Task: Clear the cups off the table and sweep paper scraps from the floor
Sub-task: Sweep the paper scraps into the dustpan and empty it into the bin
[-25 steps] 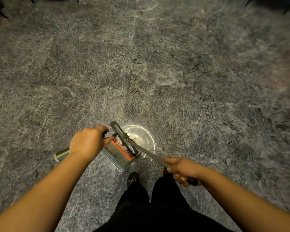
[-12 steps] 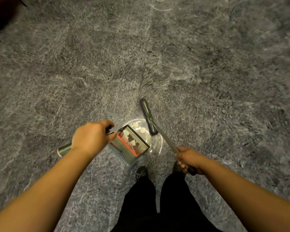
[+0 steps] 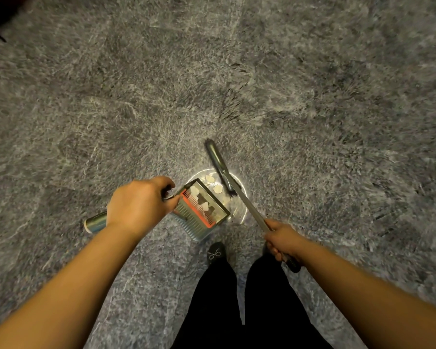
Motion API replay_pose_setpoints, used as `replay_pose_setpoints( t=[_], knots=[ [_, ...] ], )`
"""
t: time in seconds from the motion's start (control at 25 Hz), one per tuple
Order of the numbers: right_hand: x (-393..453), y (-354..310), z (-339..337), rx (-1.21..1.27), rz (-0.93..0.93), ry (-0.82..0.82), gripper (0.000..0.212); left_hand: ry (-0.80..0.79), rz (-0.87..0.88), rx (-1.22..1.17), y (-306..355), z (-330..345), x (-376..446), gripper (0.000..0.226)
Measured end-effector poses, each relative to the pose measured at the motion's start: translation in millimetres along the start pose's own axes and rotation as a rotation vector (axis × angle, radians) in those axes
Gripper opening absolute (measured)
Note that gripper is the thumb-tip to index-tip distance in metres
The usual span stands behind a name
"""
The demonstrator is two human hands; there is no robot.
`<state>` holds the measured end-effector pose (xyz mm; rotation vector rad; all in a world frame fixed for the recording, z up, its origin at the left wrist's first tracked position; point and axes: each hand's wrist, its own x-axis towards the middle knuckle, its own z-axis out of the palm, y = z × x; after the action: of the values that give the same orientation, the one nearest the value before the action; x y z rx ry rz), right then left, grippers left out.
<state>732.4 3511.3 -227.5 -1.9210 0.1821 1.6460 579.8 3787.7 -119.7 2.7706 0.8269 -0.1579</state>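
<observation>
- Three paper scraps (image 3: 213, 186) lie on the carpet (image 3: 312, 96) just beyond the dustpan (image 3: 202, 210); several more sit inside it.
- Left hand (image 3: 139, 205) fingers wrap the dustpan's handle.
- Right hand (image 3: 282, 239) fingers grip one broom (image 3: 220, 167).

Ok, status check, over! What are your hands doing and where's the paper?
Left hand grips dustpan handle. Right hand grips broom. Some scraps in pan, some on floor by bristles. Nothing blocking.

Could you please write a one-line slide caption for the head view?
Left hand holds the dustpan while the right hand sweeps paper scraps with a broom.
</observation>
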Motion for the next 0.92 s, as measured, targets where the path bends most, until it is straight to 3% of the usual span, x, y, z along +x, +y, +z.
replay_pose_setpoints(
  t=[0.2, 0.36, 0.68, 0.92],
  knots=[
    [-12, -11, 1, 0.099, 0.075, -0.119, 0.046, 0.008, 0.001, 0.023, 6, -2, 4, 0.045],
    [-37, -7, 9, -0.028, 0.025, -0.161, 0.048, -0.007, 0.014, 0.025, 11, -4, 3, 0.039],
    [-51, -21, -9, 0.178, 0.005, -0.081, 0.050, -0.016, -0.012, 0.033, 17, -10, 2, 0.036],
    [-15, -44, -12, 0.070, -0.024, -0.013, 0.046, -0.028, -0.031, 0.018, 13, -9, -2, 0.034]
  ],
)
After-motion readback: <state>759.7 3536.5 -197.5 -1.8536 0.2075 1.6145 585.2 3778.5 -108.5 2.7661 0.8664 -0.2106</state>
